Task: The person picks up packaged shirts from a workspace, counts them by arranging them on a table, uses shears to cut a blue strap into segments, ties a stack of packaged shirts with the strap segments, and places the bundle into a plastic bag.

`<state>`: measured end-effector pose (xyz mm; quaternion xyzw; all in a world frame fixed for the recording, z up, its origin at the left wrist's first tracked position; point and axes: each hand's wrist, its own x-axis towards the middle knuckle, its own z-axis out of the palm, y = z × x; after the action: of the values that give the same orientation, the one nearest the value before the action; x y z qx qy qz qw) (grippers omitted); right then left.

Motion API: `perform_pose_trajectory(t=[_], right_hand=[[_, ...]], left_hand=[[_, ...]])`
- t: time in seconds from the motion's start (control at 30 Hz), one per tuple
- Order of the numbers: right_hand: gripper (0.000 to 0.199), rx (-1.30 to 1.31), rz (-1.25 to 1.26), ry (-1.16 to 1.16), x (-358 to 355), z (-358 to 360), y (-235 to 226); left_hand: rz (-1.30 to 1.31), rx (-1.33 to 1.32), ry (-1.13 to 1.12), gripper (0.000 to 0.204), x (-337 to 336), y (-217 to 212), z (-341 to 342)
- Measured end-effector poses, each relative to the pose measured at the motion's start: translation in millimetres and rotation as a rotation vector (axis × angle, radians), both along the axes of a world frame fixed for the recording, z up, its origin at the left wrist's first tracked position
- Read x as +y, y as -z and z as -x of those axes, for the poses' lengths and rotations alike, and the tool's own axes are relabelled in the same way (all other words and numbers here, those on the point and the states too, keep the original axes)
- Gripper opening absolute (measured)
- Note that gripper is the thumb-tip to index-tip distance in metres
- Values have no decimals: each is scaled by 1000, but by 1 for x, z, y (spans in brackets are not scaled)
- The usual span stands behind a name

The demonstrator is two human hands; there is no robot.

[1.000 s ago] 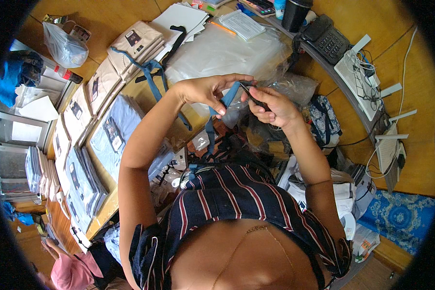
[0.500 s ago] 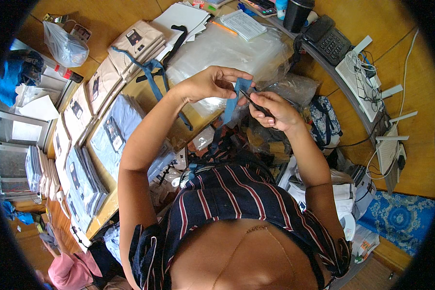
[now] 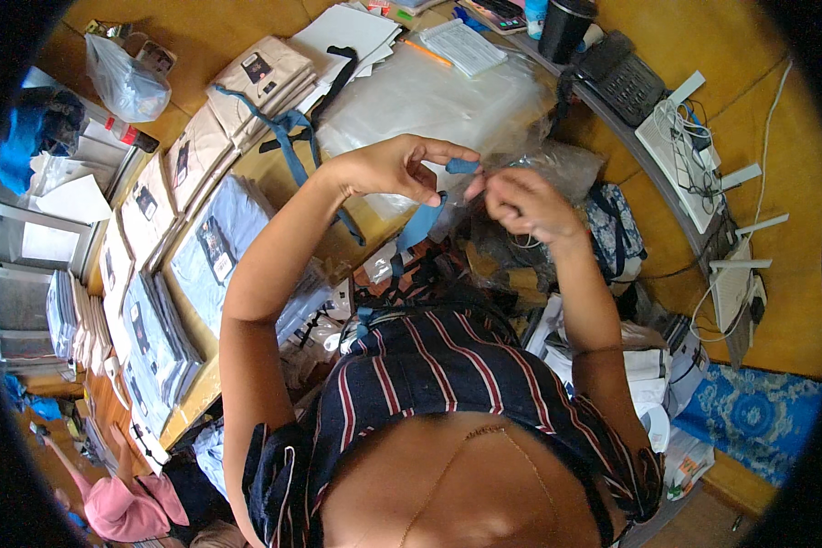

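Note:
My left hand (image 3: pixel 395 168) pinches the top of a narrow blue fabric strip (image 3: pixel 423 219) that hangs down toward my lap. My right hand (image 3: pixel 521 202) is closed just right of it, fingers meeting the strip's upper end; something thin and dark may be in that hand, but I cannot make it out. Both hands are raised over the front edge of a yellow-topped table (image 3: pixel 247 36). A sheet of clear plastic bags (image 3: pixel 420 96) lies on the table just beyond my hands.
Stacks of folded packaged shirts (image 3: pixel 201 247) run along the left. More blue straps (image 3: pixel 288 137) lie over beige packs. A black cup (image 3: pixel 566 27), a telephone (image 3: pixel 621 82), white routers with cables (image 3: pixel 694 155) and a patterned bag (image 3: pixel 612 228) sit at right.
My hands have drawn closer together and lifted slightly. The blue strip now hangs from my left fingers, and the dark thin object seen earlier in my right hand is hidden.

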<state>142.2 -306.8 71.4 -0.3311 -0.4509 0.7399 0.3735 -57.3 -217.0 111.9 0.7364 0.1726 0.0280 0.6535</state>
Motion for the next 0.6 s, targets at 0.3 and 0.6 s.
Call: perform_pose_trajectory(t=[0.3, 0.6], right_hand=[[17, -529, -206, 323, 33, -21, 77], [13, -723, -617, 256, 54, -15, -82]], left_hand=[[-477, -210, 59, 47, 45, -65, 23], [-1458, 187, -777, 28, 191, -64, 122]])
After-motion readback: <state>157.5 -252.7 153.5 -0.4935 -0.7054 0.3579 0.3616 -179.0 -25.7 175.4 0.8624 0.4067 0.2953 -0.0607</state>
